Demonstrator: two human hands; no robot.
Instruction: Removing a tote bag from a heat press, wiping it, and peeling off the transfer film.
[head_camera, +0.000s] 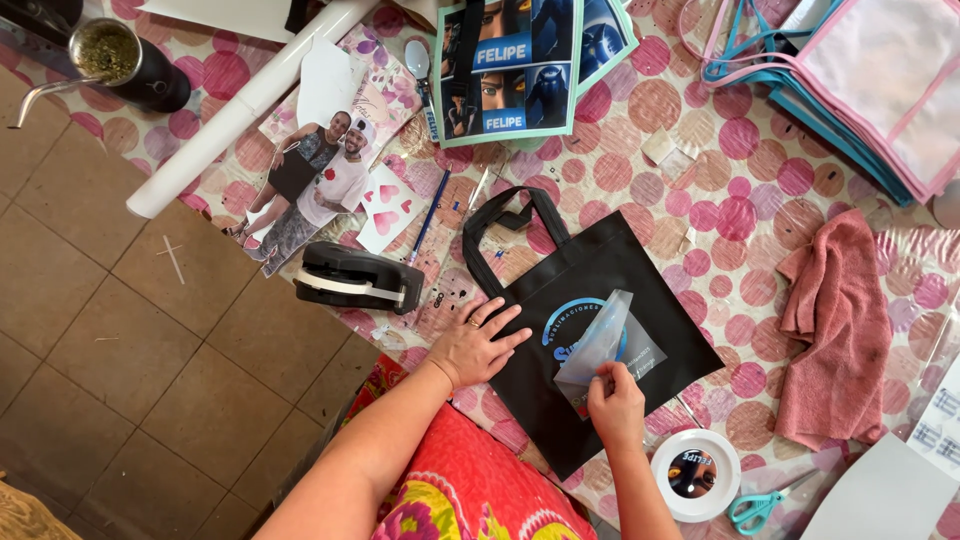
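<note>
Now hands (545, 375) on black tote bag (600, 285)

The tabletop (700, 150) fills the upper and right part of the view, spread with a glossy clear cover over a cloth of pink and red dots on a pale ground. Its edge runs on a slant from the upper left down toward the bottom centre. Left of that edge lies the floor (110, 340), laid in large square brown tiles with paler joints. Soft, even daylight falls over the tabletop, casting only faint shadows.
</note>
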